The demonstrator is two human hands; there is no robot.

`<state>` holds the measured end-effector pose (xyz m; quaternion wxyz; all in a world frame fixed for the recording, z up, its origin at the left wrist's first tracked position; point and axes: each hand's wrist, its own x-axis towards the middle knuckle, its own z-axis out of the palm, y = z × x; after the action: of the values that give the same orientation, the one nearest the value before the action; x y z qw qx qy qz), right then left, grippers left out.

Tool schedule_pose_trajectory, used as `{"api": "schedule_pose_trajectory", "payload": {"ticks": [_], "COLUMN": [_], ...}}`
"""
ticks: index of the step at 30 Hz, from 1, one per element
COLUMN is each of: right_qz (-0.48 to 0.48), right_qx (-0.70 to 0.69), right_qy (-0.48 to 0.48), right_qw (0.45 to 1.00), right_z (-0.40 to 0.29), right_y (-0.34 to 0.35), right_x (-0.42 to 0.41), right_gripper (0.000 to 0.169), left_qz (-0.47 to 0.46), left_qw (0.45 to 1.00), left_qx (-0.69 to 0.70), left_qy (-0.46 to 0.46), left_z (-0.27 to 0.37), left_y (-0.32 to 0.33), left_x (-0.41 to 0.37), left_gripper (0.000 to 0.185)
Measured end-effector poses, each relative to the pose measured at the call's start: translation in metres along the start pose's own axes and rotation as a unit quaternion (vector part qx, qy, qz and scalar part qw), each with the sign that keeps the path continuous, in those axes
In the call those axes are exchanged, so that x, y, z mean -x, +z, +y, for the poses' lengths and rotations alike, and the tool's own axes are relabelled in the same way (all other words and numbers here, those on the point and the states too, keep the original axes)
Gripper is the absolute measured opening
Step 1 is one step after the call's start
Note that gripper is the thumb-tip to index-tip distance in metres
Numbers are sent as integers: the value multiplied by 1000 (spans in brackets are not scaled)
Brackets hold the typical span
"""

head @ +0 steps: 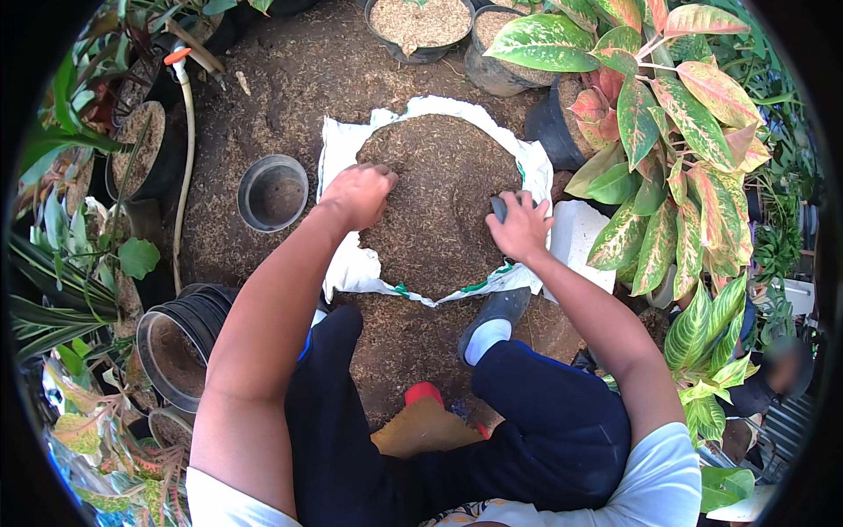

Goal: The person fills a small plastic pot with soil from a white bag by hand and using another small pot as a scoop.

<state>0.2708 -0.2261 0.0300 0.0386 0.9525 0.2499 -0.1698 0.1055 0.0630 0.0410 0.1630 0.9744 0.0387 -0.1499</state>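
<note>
A white sack (346, 267) with its mouth rolled open lies before me, filled with brown soil mix (438, 217) containing husk-like flakes. At the left of the opening, my left hand (361, 194) is curled over the soil and the sack's edge; its fingertips are hidden, so what it grips cannot be told. My right hand (521, 227) is at the right side of the opening, fingers bent around a dark grey object (500, 209). Most of that object is covered by the hand. Left of the sack, a black plastic pot (273, 193) stands on the ground.
Stacked black pots (172, 359) lie tilted at lower left. A pale pipe (187, 165) with an orange-handled tap rises at left. Potted aglaonema (678, 132) leans in from the right, beside a white block (581, 244). Husk-filled pots (419, 26) line the far side. Another person (767, 382) is at far right.
</note>
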Motion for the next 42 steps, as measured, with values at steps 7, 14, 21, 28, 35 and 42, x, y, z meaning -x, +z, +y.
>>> {"api": "schedule_pose_trajectory", "payload": {"ticks": [7,14,21,28,35,42], "right_qz": [-46,-71,-98,-89,-91,-44], "right_qx": [-169,4,2,-172,20,26], "right_qy": [39,51,47,-12,49,-23], "right_qw": [984,996,994,981,994,998], "right_z": [-20,4,10,5,22,-9], "right_y": [-45,-74,-18,-55,-50,2], "right_x": [-22,-30,-8,-30,-30,9], "right_gripper": [56,65,60,69,69,53], "left_qz": [59,33,26,53,72,40], "left_qw": [998,999,999,999,997,999], "left_qx": [9,19,-18,3,-2,2], "left_qy": [-1,4,-31,-8,7,-4], "left_z": [13,18,9,6,9,7], "left_y": [-1,-4,1,3,4,-6], "left_x": [-5,-2,2,1,2,3], "left_gripper": [58,64,72,61,62,60]}}
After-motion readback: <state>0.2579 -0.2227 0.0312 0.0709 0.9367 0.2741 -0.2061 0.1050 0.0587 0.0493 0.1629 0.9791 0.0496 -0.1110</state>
